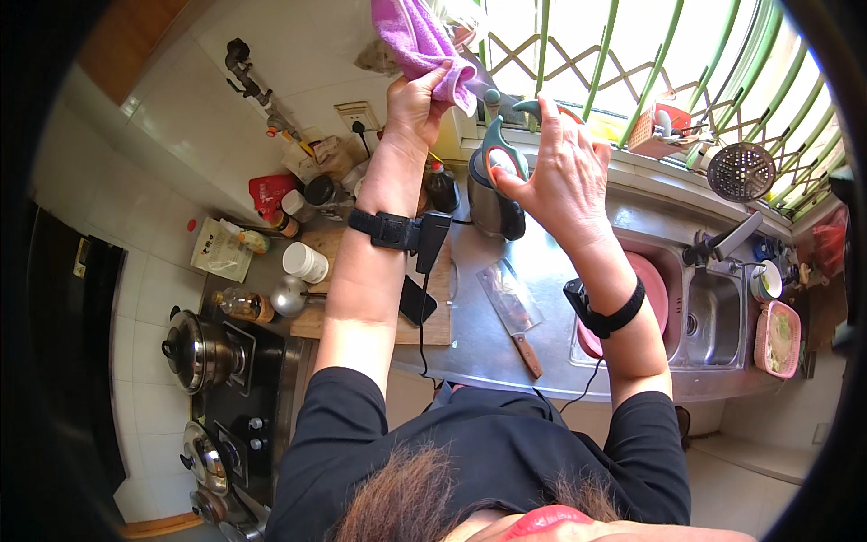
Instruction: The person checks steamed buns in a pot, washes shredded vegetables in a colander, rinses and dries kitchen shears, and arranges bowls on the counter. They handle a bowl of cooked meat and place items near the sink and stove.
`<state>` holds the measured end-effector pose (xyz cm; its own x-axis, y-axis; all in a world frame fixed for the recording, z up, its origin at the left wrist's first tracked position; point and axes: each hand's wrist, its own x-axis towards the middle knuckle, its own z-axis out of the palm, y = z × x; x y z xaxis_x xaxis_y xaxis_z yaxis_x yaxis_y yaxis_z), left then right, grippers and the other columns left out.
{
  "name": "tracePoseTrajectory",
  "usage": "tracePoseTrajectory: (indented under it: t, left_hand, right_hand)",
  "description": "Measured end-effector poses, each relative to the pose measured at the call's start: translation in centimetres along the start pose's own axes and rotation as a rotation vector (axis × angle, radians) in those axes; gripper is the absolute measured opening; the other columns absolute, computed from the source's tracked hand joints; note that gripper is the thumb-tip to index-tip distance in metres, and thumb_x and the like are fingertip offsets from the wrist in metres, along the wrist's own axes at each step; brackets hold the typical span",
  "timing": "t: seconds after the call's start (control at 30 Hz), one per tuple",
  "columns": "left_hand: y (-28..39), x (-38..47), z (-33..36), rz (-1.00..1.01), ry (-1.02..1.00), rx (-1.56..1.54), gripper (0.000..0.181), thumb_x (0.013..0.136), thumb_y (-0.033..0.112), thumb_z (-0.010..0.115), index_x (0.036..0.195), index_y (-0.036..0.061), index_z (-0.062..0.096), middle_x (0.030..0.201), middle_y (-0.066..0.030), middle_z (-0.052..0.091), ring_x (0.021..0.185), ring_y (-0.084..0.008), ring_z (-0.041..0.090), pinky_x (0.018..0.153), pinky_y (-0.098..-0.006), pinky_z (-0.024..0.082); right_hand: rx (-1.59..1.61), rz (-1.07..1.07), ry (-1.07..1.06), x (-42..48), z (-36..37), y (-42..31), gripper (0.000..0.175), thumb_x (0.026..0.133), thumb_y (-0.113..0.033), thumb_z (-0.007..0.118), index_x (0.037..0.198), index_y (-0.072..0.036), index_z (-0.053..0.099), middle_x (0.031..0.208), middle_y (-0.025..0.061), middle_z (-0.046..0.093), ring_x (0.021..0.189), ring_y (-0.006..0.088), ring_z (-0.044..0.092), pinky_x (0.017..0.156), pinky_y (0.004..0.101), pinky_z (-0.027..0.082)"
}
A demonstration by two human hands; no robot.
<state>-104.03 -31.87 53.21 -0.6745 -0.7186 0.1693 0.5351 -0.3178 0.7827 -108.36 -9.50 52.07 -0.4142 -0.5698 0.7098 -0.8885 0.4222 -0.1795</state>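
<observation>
My left hand grips a purple terry cloth, raised near the window, and part of the cloth hangs past my fingers. My right hand holds kitchen scissors with teal and orange handles, the two handles spread apart. The scissors' grey blade reaches up beside the cloth; whether they touch I cannot tell. Below them an electric kettle stands on the steel counter. A cleaver with a wooden handle lies flat nearer my body.
At left, a wooden cutting board bears a black phone and a white jar. A lidded pot sits on the gas stove. To the right are a pink basin, a steel sink and a pink basket.
</observation>
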Motion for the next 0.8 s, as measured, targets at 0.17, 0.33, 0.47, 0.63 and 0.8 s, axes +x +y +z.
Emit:
tracePoseTrajectory:
  t: [0.17,0.33,0.47,0.63,0.8]
  left_hand:
    - [0.8,0.9,-2.3,0.038,-0.137,-0.115,0.027,0.101,0.017,0.049,0.119,-0.0012,0.059,0.095,-0.008,0.068,0.078,-0.0146,0.067,0.066,-0.0272,0.057]
    - [1.0,-0.9,-2.8,-0.205,-0.393,-0.159,0.036,0.104,0.026,0.048,0.13,0.0034,0.054,0.118,-0.0086,0.063,0.108,-0.0187,0.061,0.095,-0.0369,0.05]
    - [0.4,-2.1,0.1,-0.047,-0.373,0.141,0.031,0.099,0.022,0.059,0.124,0.0034,0.058,0.114,-0.0061,0.065,0.102,-0.0147,0.063,0.089,-0.0328,0.051]
    - [-0.1,-1.4,0.7,0.236,-0.014,0.349,0.021,0.097,0.017,0.064,0.105,-0.0021,0.066,0.094,-0.0021,0.067,0.078,-0.0096,0.061,0.072,-0.0257,0.051]
    - [-0.2,-0.6,-1.8,0.354,0.156,0.637,0.049,0.099,0.043,0.058,0.087,-0.0035,0.07,0.079,-0.0006,0.065,0.072,-0.0072,0.054,0.066,-0.0257,0.046]
  right_hand:
    - [0.103,0.104,-0.004,-0.1,-0.4,0.7,0.098,0.071,-0.048,0.078,0.144,0.001,0.035,0.12,0.0198,0.057,0.116,0.0334,0.054,0.098,0.0469,0.036]
    - [0.137,0.191,0.084,4.3,1.8,0.7,0.1,0.077,-0.051,0.074,0.146,0.005,0.029,0.127,0.0263,0.053,0.121,0.039,0.05,0.102,0.0478,0.038]
    - [0.046,0.117,0.136,6.2,4.1,-1.9,0.099,0.076,-0.045,0.075,0.147,0.005,0.028,0.122,0.0263,0.052,0.115,0.0381,0.051,0.096,0.0501,0.04]
    - [0.461,0.005,0.105,5.7,3.7,-4.1,0.089,0.08,-0.029,0.071,0.148,0.008,0.026,0.119,0.0291,0.055,0.114,0.0413,0.055,0.099,0.0481,0.044]
    - [0.411,0.041,0.324,6.1,1.9,-1.2,0.024,0.087,-0.019,0.061,0.11,-0.01,0.065,0.108,0.0153,0.066,0.083,0.0366,0.068,0.074,0.0447,0.055]
